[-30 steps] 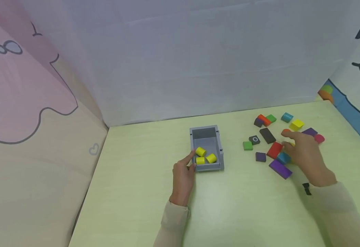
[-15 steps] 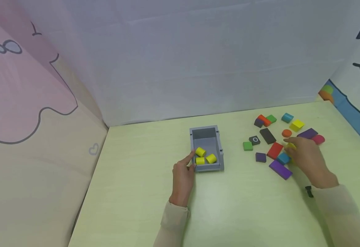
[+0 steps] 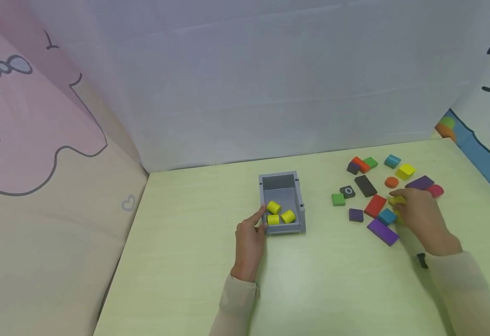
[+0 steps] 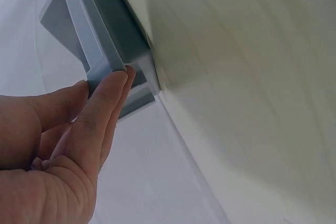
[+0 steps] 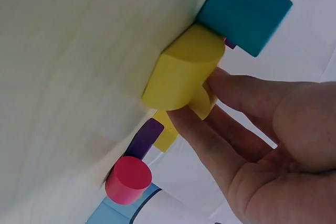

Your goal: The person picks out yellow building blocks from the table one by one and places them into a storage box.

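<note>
My left hand (image 3: 250, 242) pinches the near left edge of a grey open box (image 3: 287, 228); in the left wrist view its thumb and fingers (image 4: 107, 90) lie on either side of the rim. Several yellow cylinders (image 3: 273, 220) lie inside the box near its front. Over the scattered blocks at the right, my right hand (image 3: 424, 217) pinches a yellow block (image 5: 201, 102) between thumb and fingers. Its exact shape is partly hidden. In the right wrist view, a larger yellow block with a curved side (image 5: 181, 69) stands in front of it, beside a teal block (image 5: 244, 13).
Around the right hand lie a red block (image 3: 375, 206), a purple block (image 3: 382, 232), an orange disc (image 3: 391, 182), a black block (image 3: 365, 185) and several other coloured pieces. A small black piece (image 3: 422, 261) lies by the right cuff. A pale curtain (image 3: 245, 93) hangs behind the table (image 3: 186, 242).
My right hand has drawn slightly back and down from over the orange disc, which now shows fully, and its fingers have closed on the yellow block. The left hand stays at the box.
</note>
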{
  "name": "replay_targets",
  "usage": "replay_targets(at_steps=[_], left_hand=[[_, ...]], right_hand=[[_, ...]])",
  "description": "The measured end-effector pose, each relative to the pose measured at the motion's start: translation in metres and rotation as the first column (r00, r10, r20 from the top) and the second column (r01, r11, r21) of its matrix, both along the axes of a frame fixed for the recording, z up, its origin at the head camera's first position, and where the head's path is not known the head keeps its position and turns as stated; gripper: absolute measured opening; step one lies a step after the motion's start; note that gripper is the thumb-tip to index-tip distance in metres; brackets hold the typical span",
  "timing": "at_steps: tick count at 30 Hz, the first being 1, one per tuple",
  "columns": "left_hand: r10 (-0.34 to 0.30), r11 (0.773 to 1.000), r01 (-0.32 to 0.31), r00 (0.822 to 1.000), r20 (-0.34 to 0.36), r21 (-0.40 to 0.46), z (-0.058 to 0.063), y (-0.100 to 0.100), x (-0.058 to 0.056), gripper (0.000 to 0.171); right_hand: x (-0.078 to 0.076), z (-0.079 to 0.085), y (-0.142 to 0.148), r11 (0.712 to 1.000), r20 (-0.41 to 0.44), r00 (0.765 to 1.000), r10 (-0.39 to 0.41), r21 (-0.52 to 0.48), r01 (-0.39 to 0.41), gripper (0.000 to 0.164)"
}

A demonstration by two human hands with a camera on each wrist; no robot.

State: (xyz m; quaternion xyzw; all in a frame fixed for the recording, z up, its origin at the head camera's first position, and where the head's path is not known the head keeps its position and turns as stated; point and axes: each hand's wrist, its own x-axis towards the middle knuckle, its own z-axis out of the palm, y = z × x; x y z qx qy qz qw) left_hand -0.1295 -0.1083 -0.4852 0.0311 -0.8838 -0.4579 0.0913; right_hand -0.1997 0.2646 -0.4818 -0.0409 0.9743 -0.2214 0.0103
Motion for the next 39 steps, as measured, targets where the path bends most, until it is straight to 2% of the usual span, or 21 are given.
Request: replay_targets(at_steps=[4, 10, 18, 30, 35, 39], left_hand=[[-0.005, 1.0, 0.005, 1.0, 0.0, -0.002, -0.002, 0.0, 0.0, 0.053], [-0.007, 1.0, 0.007, 1.0, -0.005, -0.005, -0.002, 0.0, 0.0, 0.05], [-0.011, 1.0, 0.011, 1.0, -0.008, 0.002, -0.002, 0.0, 0.0, 0.052], [-0.016, 1.0, 0.016, 1.0, -0.015, -0.004, 0.0, -0.001, -0.001, 0.05], [-0.016, 1.0, 0.016, 1.0, -0.011, -0.005, -0.001, -0.001, -0.001, 0.05], [-0.01, 1.0, 0.01, 1.0, 0.01, -0.001, -0.001, -0.001, 0.0, 0.051]], right_hand=[[0.002, 0.003, 0.002, 1.0, 0.001, 1.0, -0.011, -0.01, 0.011, 0.033], [0.004, 0.009, -0.004, 0.999, -0.044, 0.999, -0.033, -0.011, 0.032, 0.033], [0.005, 0.026, -0.024, 0.999, -0.08, 0.997, -0.005, -0.04, 0.002, 0.032], [0.001, 0.032, -0.06, 0.98, -0.121, 0.985, 0.123, -0.144, -0.14, 0.032], [0.001, 0.032, -0.077, 0.967, -0.167, 0.971, 0.173, -0.158, -0.2, 0.031], [0.001, 0.032, -0.089, 0.96, -0.169, 0.964, 0.206, -0.158, -0.233, 0.031]])
